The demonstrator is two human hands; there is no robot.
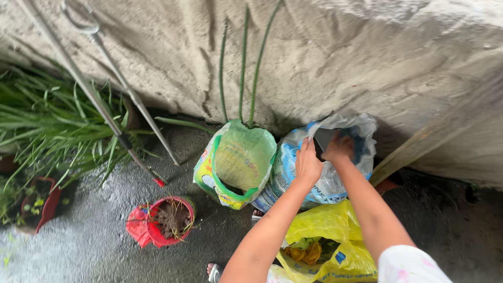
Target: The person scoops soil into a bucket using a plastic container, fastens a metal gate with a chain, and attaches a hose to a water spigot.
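Head view, looking down at a wet concrete floor [94,236] beside a rough plastered wall [367,52]. The left hand [308,163] is gripping the near rim of a blue-and-white plastic bag [285,167], fingers curled over the edge and holding the mouth open; the right hand [339,148] is reaching into the same bag from the far side, its fingers closing on a dark flat object [324,137] at the mouth, though what that object is cannot be told. The bag is standing against the foot of the wall, its crumpled clear upper part [351,126] rising around both hands; just to its left, and touching it, a green-and-yellow bag [236,162] is standing upright with three long thin green stalks [243,68] rising out of it along the wall. A yellow plastic bag [327,225] is lying open below the forearms, near the person, with yellowish and green material [304,250] showing inside. Further left, a red pot [167,220] holding dry roots is sitting on the floor, well apart from the hands; two metal rods [115,99] are leaning diagonally toward the wall above it; long-leaved green plants [47,126] are filling the left edge, with another red pot [44,204] beneath them. A slanting wooden board [419,147] is resting against the wall at the right.
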